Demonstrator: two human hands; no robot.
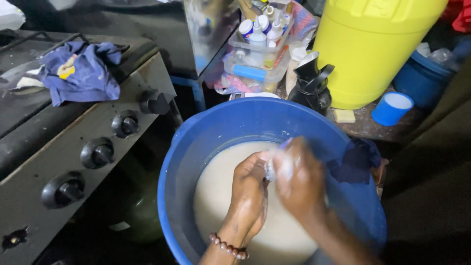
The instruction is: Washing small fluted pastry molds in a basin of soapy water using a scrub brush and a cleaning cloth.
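Both hands are over a big blue tub (196, 147) full of cloudy, soapy water (221, 196). The left hand (249, 189) and the right hand (300, 179) are closed tight around a small soapy cloth (275, 164) – it sits squeezed between them, just above the water. A dark blue rag (355, 159) hangs on the tub's rim – a stove (73, 142) stands to the left
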